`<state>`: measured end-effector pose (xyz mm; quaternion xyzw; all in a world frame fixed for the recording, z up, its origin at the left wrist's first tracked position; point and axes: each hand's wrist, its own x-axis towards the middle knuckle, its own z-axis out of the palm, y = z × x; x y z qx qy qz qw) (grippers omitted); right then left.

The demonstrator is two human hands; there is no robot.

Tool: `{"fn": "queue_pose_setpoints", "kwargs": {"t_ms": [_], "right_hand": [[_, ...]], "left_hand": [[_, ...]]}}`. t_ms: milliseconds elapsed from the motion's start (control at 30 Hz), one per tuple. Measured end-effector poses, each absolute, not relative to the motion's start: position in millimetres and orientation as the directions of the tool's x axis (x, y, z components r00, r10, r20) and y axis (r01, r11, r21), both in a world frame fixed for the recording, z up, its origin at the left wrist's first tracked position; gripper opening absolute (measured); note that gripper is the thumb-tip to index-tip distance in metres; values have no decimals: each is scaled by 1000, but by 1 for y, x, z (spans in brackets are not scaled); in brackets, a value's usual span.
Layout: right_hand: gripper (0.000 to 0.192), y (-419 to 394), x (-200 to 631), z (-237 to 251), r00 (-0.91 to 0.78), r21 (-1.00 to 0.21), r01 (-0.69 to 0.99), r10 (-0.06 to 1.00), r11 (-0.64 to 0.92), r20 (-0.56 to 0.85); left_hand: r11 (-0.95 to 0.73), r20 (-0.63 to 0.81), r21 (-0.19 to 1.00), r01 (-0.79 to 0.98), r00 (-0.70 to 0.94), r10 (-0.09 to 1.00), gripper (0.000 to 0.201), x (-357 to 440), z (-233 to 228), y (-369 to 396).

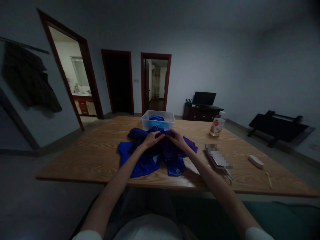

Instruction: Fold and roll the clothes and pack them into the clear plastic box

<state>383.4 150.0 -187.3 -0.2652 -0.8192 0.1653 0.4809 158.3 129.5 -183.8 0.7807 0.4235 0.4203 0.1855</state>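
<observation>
A purple garment (172, 150) lies bunched on top of blue clothes in the middle of the table. My left hand (153, 139) and my right hand (177, 138) both grip its upper edge, thumbs toward each other and fingers closed on the cloth. Beneath and around it spreads blue clothing (142, 166), with a bunched dark blue part at the far left of the pile. Just behind the pile stands a clear plastic bin (170, 117) with blue fabric (157, 118) inside. The cloth hides some of my fingertips.
On the wooden table (82, 160), a drink bottle (217, 125) stands at the back right. Nearer lie a blurred-out flat object (217, 157), a small white case (256, 161) and a thin pale stick (268, 180). The table's front edge is close to my body.
</observation>
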Motion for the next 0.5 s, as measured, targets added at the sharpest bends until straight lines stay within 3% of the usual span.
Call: {"fn": "queue_pose_setpoints", "kwargs": {"t_ms": [167,333,500], "right_hand": [[32,148,380,-189,-365,-512,277,582,813,727],[29,148,378,-190,-367,-502,294,581,813,726],[27,149,375,-191,-367,-470,332,571,818,735]], "left_hand": [[-565,479,697,442,300,825,59,157,-180,129],[-512,357,805,298,446,821,64,156,-178,133],[-470,318,835,285,446,836,67,156,-179,136]]}}
